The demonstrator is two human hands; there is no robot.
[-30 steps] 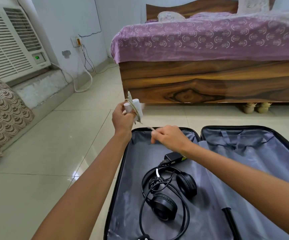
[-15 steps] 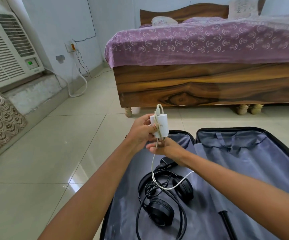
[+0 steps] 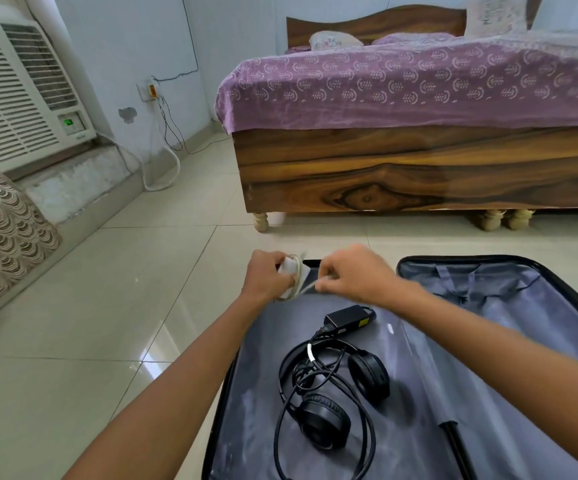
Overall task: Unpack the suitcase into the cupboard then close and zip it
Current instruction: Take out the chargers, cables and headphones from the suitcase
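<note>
Your suitcase (image 3: 419, 427) is lying flat open on the floor, black shell, grey lining, both halves showing. In its left half you've got black headphones (image 3: 336, 400) with a tangled black cable, and a black power adapter (image 3: 349, 318) just above them. The white charger (image 3: 289, 268) with its pale cord (image 3: 306, 287) wrapped round it is up over the suitcase's top-left corner.

One open suitcase (image 3: 488, 341) lies on the floor, holding one pair of black headphones (image 3: 332, 403) and one black power adapter (image 3: 348, 318). Two hands, left hand (image 3: 268, 277) and right hand (image 3: 356, 271), hold one white charger (image 3: 289, 268). One bed (image 3: 419, 168) and one air conditioner (image 3: 20, 88) are in view.
</note>
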